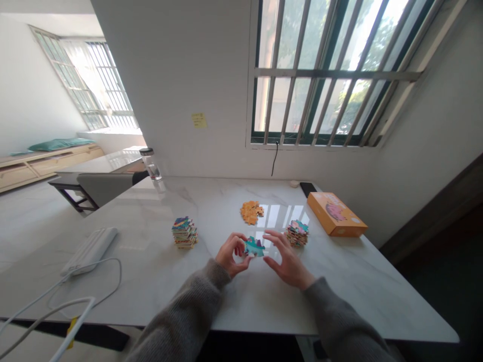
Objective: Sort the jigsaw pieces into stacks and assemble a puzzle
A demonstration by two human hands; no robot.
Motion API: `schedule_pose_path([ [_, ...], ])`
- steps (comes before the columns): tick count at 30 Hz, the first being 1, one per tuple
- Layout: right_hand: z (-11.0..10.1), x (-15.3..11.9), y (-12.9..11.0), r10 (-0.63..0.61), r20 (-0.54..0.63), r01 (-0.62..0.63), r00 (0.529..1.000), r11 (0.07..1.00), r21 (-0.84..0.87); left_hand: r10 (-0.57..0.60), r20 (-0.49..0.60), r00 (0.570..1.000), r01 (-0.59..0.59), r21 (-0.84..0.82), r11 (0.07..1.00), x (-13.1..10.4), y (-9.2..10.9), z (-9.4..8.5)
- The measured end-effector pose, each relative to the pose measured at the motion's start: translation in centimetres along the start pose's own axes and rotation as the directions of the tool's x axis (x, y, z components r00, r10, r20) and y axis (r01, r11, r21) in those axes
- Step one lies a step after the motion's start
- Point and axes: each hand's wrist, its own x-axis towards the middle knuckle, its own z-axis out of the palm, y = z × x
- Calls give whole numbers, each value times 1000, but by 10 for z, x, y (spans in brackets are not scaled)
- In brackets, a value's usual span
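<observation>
Teal and purple jigsaw puzzle pieces point(255, 247) are pinched at their left edge between the thumb and fingers of my left hand point(233, 253). Whether they are joined or how many there are, I cannot tell. My right hand point(287, 259) is open to their right, thumb and fingers apart, with a small gap to the pieces. Just beyond the right hand rises a stack of puzzle pieces point(298, 233). A second, taller stack of puzzle pieces point(184, 233) stands left of my left hand. Orange puzzle pieces point(251, 212) lie in a flat cluster farther back.
On the marble-patterned table point(143, 281), an orange box point(335, 214) lies at the right, near a black phone-like object point(308, 188). A white power strip point(90, 250) with trailing cables point(118, 274) is at the left. A clear bottle point(151, 165) stands at the back left corner.
</observation>
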Motion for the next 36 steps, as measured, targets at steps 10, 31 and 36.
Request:
schedule_pose_path([
  [10,10,1,3,15,-76,-7,997,994,113,-57,29,998,55,63,996,-3,-6,2],
  [31,-25,-8,57,201,-473,-412,858,818,-401,-206,92,974,145,444,884,-7,-33,9],
  [36,7,-2,15,62,-237,-129,969,951,-281,-165,69,984,119,436,892,-3,-31,9],
])
